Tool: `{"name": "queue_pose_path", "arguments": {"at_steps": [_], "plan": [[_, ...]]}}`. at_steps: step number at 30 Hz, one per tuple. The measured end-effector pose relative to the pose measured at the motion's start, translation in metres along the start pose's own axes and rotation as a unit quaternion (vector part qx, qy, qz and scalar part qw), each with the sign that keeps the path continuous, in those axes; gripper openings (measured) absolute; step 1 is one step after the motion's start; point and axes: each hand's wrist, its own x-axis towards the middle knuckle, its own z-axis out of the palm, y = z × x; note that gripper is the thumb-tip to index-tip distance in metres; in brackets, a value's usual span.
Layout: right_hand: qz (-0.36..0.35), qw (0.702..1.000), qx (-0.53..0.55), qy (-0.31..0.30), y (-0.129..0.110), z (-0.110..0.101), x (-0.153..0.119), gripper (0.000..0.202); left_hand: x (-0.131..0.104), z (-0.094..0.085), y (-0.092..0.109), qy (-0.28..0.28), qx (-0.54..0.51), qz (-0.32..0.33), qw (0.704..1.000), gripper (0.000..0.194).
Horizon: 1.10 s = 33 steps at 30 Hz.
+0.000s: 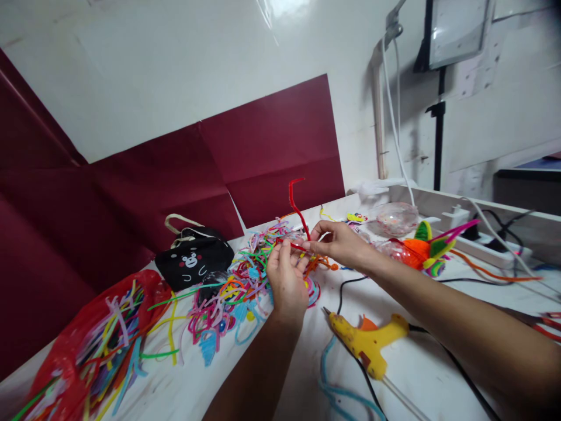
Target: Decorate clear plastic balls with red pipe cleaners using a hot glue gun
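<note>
A red pipe cleaner (297,210) is held between my two hands above the table, its bent free end sticking up. My left hand (287,275) pinches its lower part between thumb and fingers. From the right, my right hand (335,242) grips the same pipe cleaner close to the left fingertips. Behind and to the left of the hands lies a tangled heap of coloured pipe cleaners (252,272). A yellow glue gun (368,342) rests on its side below my right forearm, nozzle pointing up and left.
At the left, a red plastic bag (65,345) spills more pipe cleaners. A black drawstring pouch (195,257) leans by the wall. On the right are an orange pipe-cleaner figure (416,251), a clear plastic ball (397,218) and a power strip (499,248) with cables.
</note>
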Motion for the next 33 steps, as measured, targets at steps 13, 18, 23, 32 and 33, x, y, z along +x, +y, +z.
{"name": "queue_pose_path", "arguments": {"at_steps": [13,18,23,32,33], "plan": [[-0.034,0.999,0.024,0.006,0.006,-0.002,0.004,0.046,-0.003,0.0,-0.001,-0.053,0.03,0.022,0.998,0.036],[-0.027,0.999,0.028,0.0,0.002,-0.002,0.003,0.054,0.0,-0.002,-0.001,-0.055,0.027,0.029,0.998,0.035],[-0.054,0.998,0.017,-0.003,-0.004,-0.007,0.002,0.051,0.006,-0.003,0.006,-0.048,0.008,0.022,0.999,0.029],[-0.121,0.986,-0.103,-0.048,-0.014,-0.035,-0.005,0.037,0.015,-0.003,0.019,-0.007,-0.021,0.031,0.999,0.017],[-0.115,0.984,-0.119,-0.068,-0.016,-0.038,-0.007,0.035,0.016,-0.002,0.02,0.0,-0.022,0.034,0.999,0.016]]}}
